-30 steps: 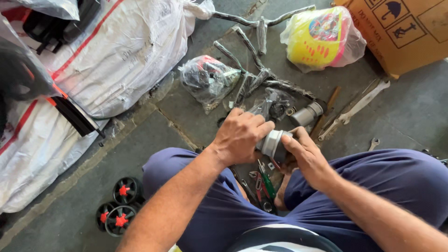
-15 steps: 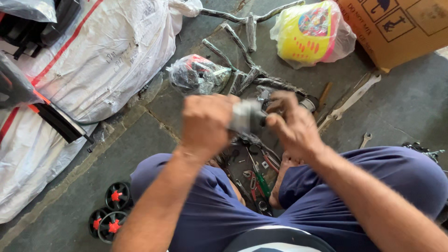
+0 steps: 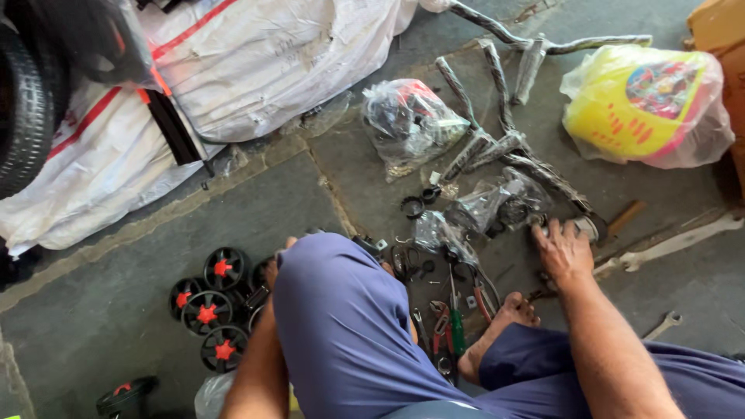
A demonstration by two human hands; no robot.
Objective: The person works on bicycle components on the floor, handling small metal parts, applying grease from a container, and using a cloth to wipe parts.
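On the concrete floor (image 3: 116, 310), seated among bicycle parts — right hand (image 3: 565, 252) pressed palm-down over a small grey metal part (image 3: 583, 226), fingers curled on it, beside a wooden-handled hammer (image 3: 625, 218) and a flat spanner (image 3: 671, 244). Left hand (image 3: 272, 270) mostly hidden behind the blue-trousered knee (image 3: 341, 326), reaching toward black training wheels with red hubs (image 3: 208, 299) — grip not discernible. Pliers and screwdriver (image 3: 454, 322) between the legs; plastic-wrapped frame tubes (image 3: 497, 143) ahead, yellow bagged basket (image 3: 644, 105) beyond.
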